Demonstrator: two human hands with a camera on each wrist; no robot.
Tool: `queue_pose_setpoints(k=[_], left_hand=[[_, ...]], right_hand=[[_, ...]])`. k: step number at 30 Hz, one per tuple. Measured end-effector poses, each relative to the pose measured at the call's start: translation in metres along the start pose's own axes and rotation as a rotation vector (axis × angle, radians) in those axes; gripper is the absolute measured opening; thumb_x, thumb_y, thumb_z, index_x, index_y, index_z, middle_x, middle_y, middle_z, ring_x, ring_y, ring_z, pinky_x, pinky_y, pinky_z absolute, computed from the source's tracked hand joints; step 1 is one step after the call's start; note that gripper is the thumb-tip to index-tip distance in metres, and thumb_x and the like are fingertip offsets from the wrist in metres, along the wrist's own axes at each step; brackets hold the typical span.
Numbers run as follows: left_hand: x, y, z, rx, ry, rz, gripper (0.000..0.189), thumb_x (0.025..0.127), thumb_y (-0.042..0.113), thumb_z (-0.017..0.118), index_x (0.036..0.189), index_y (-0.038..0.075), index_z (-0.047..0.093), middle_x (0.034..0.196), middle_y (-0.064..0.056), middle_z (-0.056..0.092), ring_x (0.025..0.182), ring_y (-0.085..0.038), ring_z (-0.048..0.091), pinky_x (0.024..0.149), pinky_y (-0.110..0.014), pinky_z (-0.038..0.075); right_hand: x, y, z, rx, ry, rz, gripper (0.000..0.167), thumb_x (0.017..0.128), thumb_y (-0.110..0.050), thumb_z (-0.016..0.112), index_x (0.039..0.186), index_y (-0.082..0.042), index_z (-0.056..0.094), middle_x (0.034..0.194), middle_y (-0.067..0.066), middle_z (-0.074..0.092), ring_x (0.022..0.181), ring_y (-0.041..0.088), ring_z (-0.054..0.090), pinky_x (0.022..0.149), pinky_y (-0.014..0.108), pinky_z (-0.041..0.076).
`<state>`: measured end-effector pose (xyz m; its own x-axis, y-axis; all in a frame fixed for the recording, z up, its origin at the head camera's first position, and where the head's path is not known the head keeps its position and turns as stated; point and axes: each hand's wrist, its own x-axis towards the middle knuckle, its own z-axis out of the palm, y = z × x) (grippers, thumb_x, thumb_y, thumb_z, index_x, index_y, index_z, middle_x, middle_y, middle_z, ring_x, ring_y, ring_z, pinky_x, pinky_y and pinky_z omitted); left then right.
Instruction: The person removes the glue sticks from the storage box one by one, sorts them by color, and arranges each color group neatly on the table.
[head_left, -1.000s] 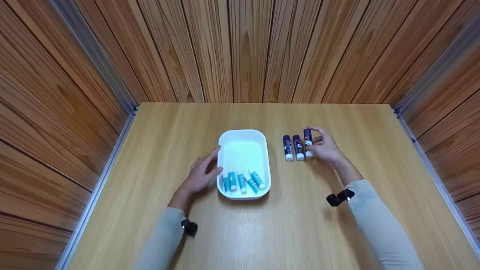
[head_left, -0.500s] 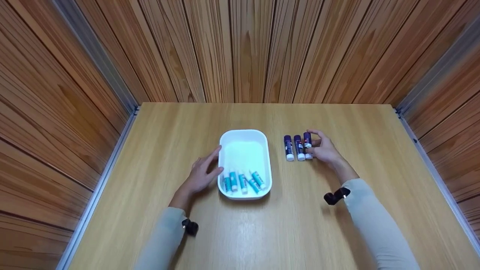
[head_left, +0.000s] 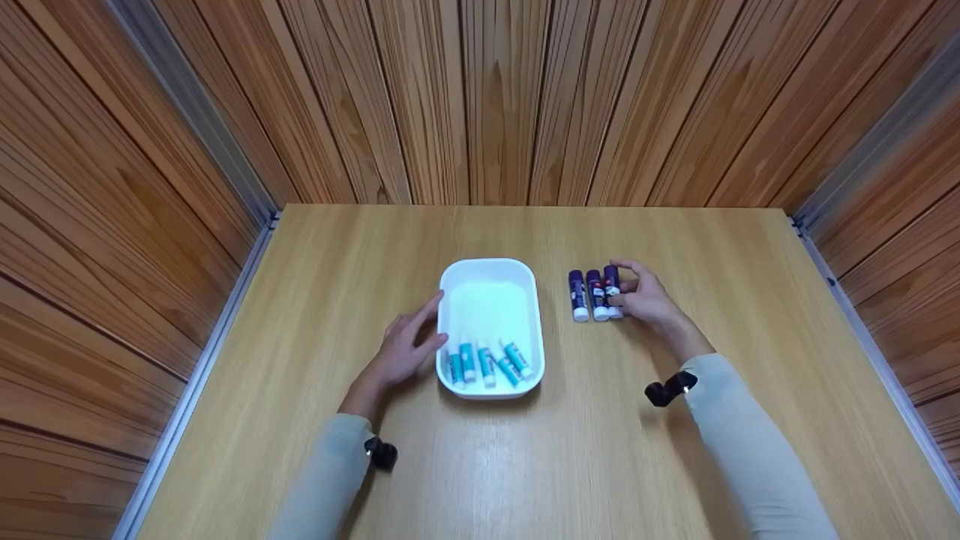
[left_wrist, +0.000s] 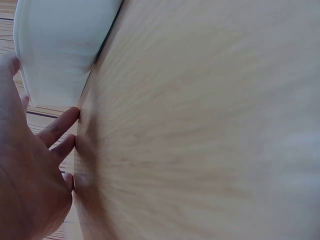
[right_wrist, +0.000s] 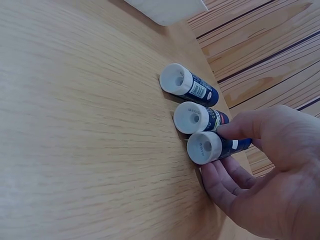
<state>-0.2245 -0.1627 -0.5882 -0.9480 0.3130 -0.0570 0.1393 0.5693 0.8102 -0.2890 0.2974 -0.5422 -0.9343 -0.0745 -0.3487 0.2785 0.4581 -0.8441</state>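
Three dark purple glue sticks with white bases lie side by side right of the white tray. My right hand (head_left: 651,304) pinches the rightmost glue stick (right_wrist: 206,147) between thumb and fingers, close against the middle glue stick (right_wrist: 192,118). A small gap separates the left glue stick (head_left: 578,295) from the middle one. My left hand (head_left: 401,349) rests at the left side of the white tray (head_left: 491,260), thumb and a fingertip at its rim, other fingers spread down to the table in the left wrist view. Several teal-and-white tubes (head_left: 487,367) lie in the tray's near end.
The wooden table (head_left: 495,465) carries the tray and glue sticks. Wood-panelled walls (head_left: 495,97) stand behind and at both sides, with metal rails (head_left: 202,360) along the table's side edges. A small black camera (head_left: 671,389) sits on each wrist.
My right hand has lowered the rightmost glue stick and slid it left, up against the middle one. The left hand and tray have stayed put.
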Motion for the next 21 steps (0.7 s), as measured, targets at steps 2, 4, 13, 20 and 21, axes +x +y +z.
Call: queue_pose_setpoints(k=[2, 4, 13, 20, 21], left_hand=[[-0.0001, -0.0002, 0.0001, 0.002, -0.002, -0.004, 0.081, 0.112, 0.047, 0.065, 0.179, 0.049, 0.02, 0.184, 0.003, 0.043, 0.176, -0.028, 0.031, 0.144, -0.069, -0.003], [0.0, -0.0004, 0.0, 0.006, -0.004, -0.009, 0.081, 0.112, 0.048, 0.065, 0.179, 0.05, 0.019, 0.184, 0.004, 0.043, 0.176, -0.027, 0.03, 0.144, -0.068, -0.003], [0.0012, 0.0004, -0.0012, 0.005, -0.003, 0.002, 0.08, 0.112, 0.047, 0.064, 0.18, 0.047, 0.021, 0.183, 0.001, 0.044, 0.176, -0.03, 0.032, 0.143, -0.071, -0.001], [0.0004, 0.0008, -0.0012, -0.002, -0.004, -0.01, 0.08, 0.112, 0.048, 0.065, 0.179, 0.047, 0.022, 0.184, 0.003, 0.042, 0.176, -0.029, 0.03, 0.144, -0.069, -0.001], [0.0002, 0.0009, -0.0012, -0.006, -0.004, -0.01, 0.08, 0.111, 0.047, 0.065, 0.179, 0.046, 0.022, 0.184, 0.002, 0.042, 0.176, -0.03, 0.03, 0.144, -0.07, -0.001]], right_hand=[[0.001, 0.0002, 0.0003, -0.002, -0.007, 0.001, 0.083, 0.11, -0.001, 0.061, 0.181, -0.022, 0.024, 0.166, 0.032, 0.038, 0.141, 0.037, 0.049, 0.093, 0.029, 0.054], [0.0019, 0.0003, 0.0005, -0.008, -0.01, 0.002, 0.083, 0.11, -0.002, 0.061, 0.181, -0.022, 0.024, 0.167, 0.032, 0.037, 0.142, 0.038, 0.049, 0.094, 0.029, 0.054], [0.0012, -0.0002, 0.0019, -0.018, -0.012, -0.002, 0.083, 0.11, -0.001, 0.06, 0.181, -0.021, 0.024, 0.166, 0.032, 0.039, 0.144, 0.039, 0.049, 0.098, 0.031, 0.052], [0.0025, 0.001, 0.0032, -0.028, -0.012, -0.03, 0.08, 0.108, -0.001, 0.062, 0.179, -0.013, 0.028, 0.158, 0.032, 0.048, 0.136, 0.036, 0.054, 0.093, 0.028, 0.053], [0.0024, 0.001, 0.0034, -0.028, -0.013, -0.034, 0.08, 0.107, -0.001, 0.062, 0.179, -0.012, 0.029, 0.156, 0.032, 0.049, 0.134, 0.035, 0.055, 0.092, 0.028, 0.053]])
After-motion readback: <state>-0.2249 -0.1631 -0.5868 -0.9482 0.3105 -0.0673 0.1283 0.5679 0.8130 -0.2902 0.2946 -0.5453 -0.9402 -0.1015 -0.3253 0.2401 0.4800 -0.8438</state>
